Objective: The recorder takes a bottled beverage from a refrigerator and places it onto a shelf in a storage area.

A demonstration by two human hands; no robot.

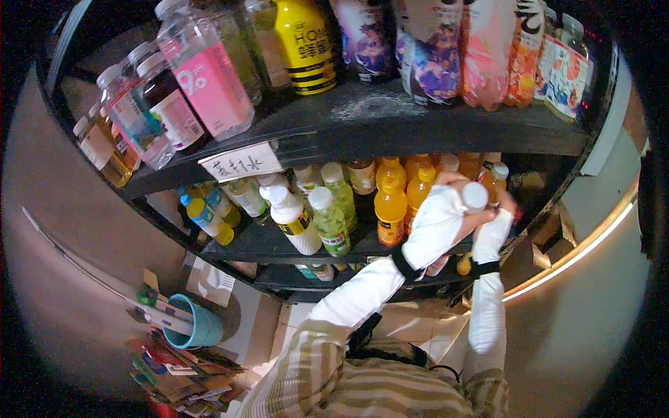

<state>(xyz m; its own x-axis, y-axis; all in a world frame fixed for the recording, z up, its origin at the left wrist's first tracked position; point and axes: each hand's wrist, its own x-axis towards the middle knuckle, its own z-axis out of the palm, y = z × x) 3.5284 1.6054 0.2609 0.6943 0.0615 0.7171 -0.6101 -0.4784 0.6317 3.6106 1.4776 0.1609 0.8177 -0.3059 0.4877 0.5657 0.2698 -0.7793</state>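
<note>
Both hands wear white cloth gloves with black wrist bands, over striped beige sleeves. The left hand has its grip closed around a small plastic bottle with a round white cap, held at the right end of the middle shelf of a black shelving unit; the bottle's body is mostly hidden by the glove. The right hand rests against the same bottle from the right, though whether its fingers close on it cannot be told. Just left of the hands stand about five smooth orange-drink bottles with orange and white caps, then two pale green bottles with white caps and one white-capped bottle with a yellow band, packed close together. On the upper shelf, one clear square bottle with a pink label tilts beside a yellow bottle and several glossy printed bottles. A white paper tag with handwriting hangs on the shelf edge. On the floor to the lower left sit a teal plastic bucket and a stack of flattened cardboard.
</note>
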